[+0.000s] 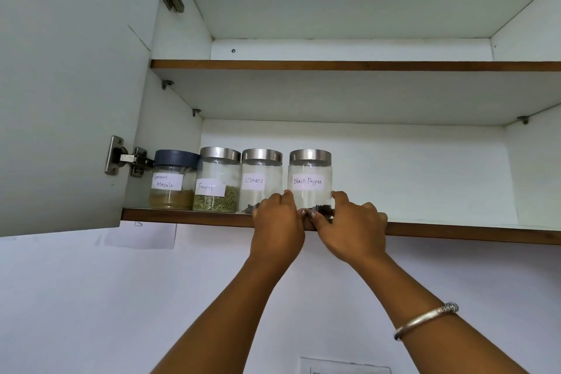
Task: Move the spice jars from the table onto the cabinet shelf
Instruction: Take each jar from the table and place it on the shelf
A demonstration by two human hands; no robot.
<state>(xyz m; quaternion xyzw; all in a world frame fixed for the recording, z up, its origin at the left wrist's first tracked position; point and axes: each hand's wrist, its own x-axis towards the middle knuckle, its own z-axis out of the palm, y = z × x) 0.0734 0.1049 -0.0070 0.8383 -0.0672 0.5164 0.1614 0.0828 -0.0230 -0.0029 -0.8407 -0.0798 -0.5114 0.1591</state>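
Four spice jars stand in a row on the left part of the lower shelf (455,232), across the middle of the frame. Each bears a white handwritten label. From the left they read "Garam Masala", "Fennel", "Cloves" and "Black Pepper".

The Garam Masala jar (171,182) has a dark blue-grey lid and holds a low layer of tan powder. The Fennel jar (217,182), the Cloves jar (261,179) and the Black Pepper jar (309,173) have silver metal lids. Green seeds fill the bottom of the Fennel jar. The Cloves jar shows only a few dark bits at its base, partly hidden. The first three jars touch or nearly touch, and the Black Pepper jar stands a little apart to their right.

The left hand (277,225) curls against the lower left side of the Black Pepper jar, and the right hand (355,228) grasps its lower right side with thumb and fingers. Between them they cover its base, so it seems to rest on the shelf, though the contact is hidden. Dark grains show between the hands.

A silver bangle (425,320) circles the right forearm. The open cabinet door (66,100) fills the left of the frame, with a metal hinge (127,158) beside the first jar. A sheet of paper (346,369) at the bottom edge is cut off and unreadable.
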